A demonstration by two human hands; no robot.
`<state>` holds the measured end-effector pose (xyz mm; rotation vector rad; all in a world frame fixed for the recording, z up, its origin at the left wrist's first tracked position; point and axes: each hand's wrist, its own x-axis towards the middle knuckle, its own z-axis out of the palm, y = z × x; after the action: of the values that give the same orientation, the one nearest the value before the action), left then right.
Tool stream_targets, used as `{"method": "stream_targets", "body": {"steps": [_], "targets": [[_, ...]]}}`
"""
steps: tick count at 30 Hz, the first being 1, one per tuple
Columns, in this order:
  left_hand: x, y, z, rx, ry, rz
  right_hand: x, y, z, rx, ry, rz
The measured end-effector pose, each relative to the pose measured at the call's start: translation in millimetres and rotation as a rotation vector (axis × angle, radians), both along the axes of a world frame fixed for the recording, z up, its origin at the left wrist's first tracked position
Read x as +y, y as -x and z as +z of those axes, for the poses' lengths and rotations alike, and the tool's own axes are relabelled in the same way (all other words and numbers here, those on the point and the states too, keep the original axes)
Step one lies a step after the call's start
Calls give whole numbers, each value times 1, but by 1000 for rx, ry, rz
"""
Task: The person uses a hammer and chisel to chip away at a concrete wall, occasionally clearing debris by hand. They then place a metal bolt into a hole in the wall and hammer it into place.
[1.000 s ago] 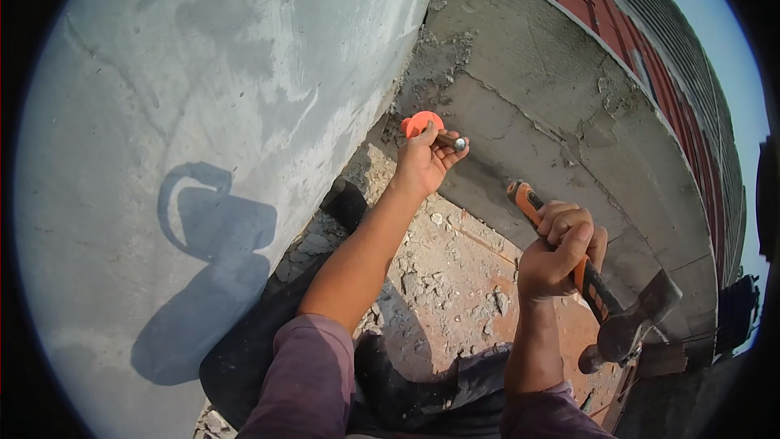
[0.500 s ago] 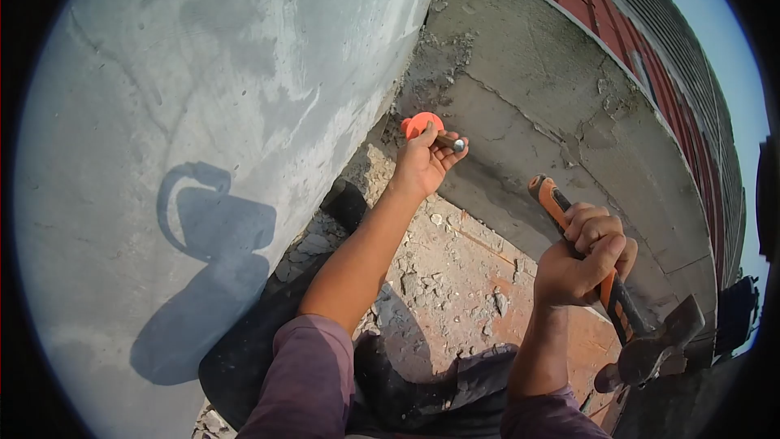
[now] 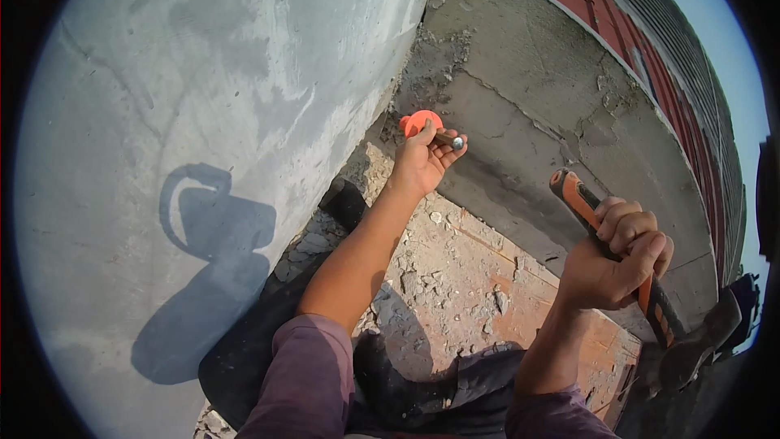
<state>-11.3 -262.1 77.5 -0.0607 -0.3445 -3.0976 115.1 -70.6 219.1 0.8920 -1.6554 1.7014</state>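
My left hand is closed around a chisel with a round orange hand guard. The chisel's shiny struck end points back toward me, while its far tip is hidden behind the guard and hand, near the corner of the concrete. On the right, my right hand grips a hammer by its orange and black handle. The hammer's dark metal head hangs out at the lower right, well apart from the chisel.
A smooth grey wall rises on the left, meeting a low, cracked concrete parapet. Broken rubble covers the floor around my legs. Red and grey corrugated roofing lies beyond the parapet.
My right hand and the hammer have swung farther right and slightly down, away from the chisel. My left hand with the chisel stays almost in place.
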Motion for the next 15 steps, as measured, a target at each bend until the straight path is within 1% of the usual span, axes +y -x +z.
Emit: {"method": "stream_targets", "body": {"steps": [1, 2, 3, 4, 5, 6, 8, 10, 12, 14, 15], "targets": [[2, -1, -2, 2, -6, -1, -3, 11, -37, -46, -51, -68], [4, -1, 1, 15, -7, -1, -8, 16, -57, -81, -96, -135], [7, -4, 5, -46, -11, 5, -12, 16, -75, -602, -184, 9], [13, -13, 4, -117, -10, 6, -15, 16, -92, -1116, -337, 96], [5, -7, 14, -157, 0, 25, -10, 2, -97, -1120, -186, 146], [3, -9, 12, -123, -6, 37, -5, -8, -89, -1010, -277, 72], [5, -9, 8, -56, 5, 31, 8, -16, -54, -928, -240, 83], [3, -6, 2, 11, -11, 2, 7, -29, 3, -599, -107, 101], [2, -3, -1, 22, -15, -20, 18, -25, 42, -188, -48, 118], [1, -4, 2, -1, -6, -11, 13, -20, 65, 201, 57, 129], [0, -4, 3, -3, -6, -10, 10, -16, 61, 359, 95, 27]]}}
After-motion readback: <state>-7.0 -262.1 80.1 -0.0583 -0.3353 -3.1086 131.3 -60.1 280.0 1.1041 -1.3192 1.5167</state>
